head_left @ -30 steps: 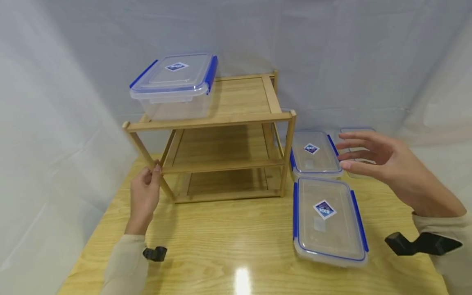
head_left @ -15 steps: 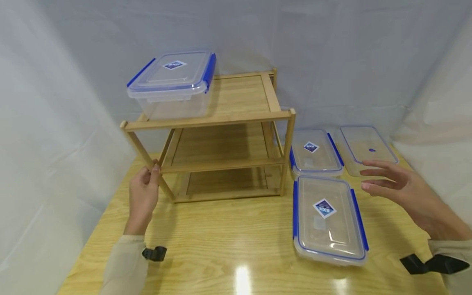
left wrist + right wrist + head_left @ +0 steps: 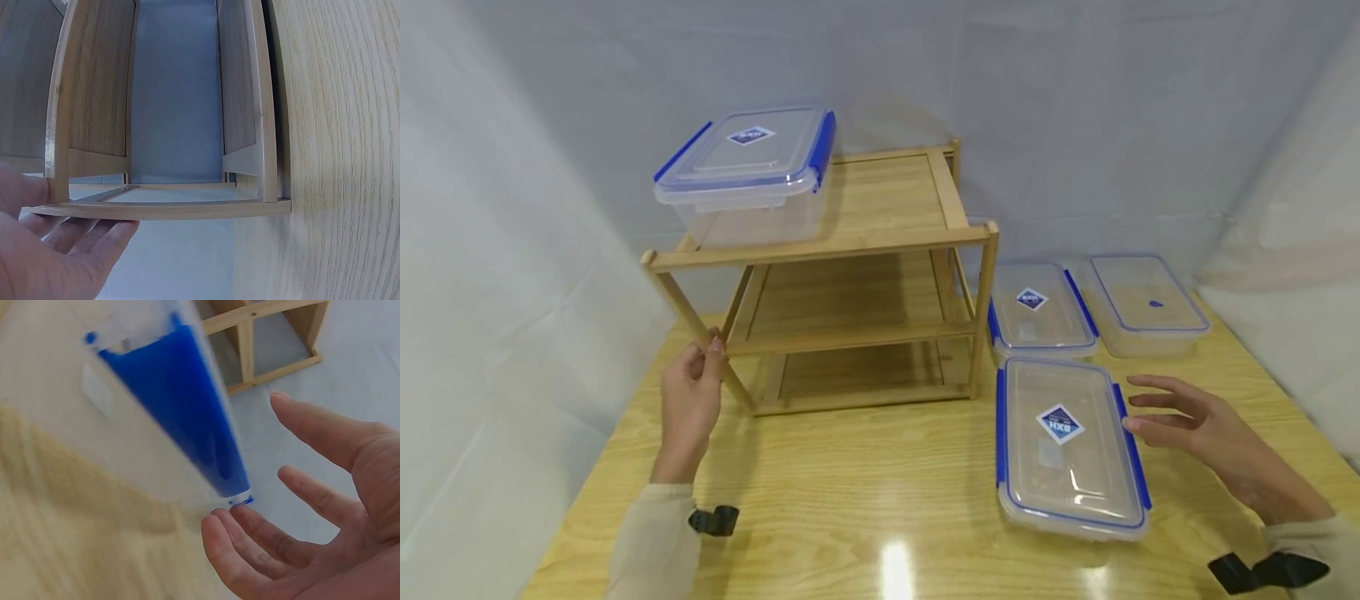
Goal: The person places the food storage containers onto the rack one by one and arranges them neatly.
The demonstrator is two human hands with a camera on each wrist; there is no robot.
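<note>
Left hand: pinching; the thumb and fingers of the left hand (image 3: 691, 400) close around the near left post of the wooden rack (image 3: 850, 243).
Right hand: fingers parted and lightly bent; the right hand (image 3: 1206, 429) is at the right side of the near box (image 3: 1075, 475), thumb tip by its blue clip (image 3: 1131, 446). Contact: cannot tell.
Near box location: on the table (image 3: 835, 492), right of the rack, its far left corner just beside the near right post.
Rack edges: top box (image 3: 752, 171) sits on the left part of the top shelf, close to the near rail; shelf board shows to its right.
Table edges: far right box (image 3: 1150, 304) lies near the right edge; tabletop stretches between left wrist and near box.
Gaps: middle box (image 3: 1041, 321) stands directly beyond the near box, just left of the far right box.
Boxes: four; one on the rack, three on the table.
Diamond stickers: three, on top, middle and near boxes.
Shelves: three.
Black wrist devices: two, one per sleeve.
</note>
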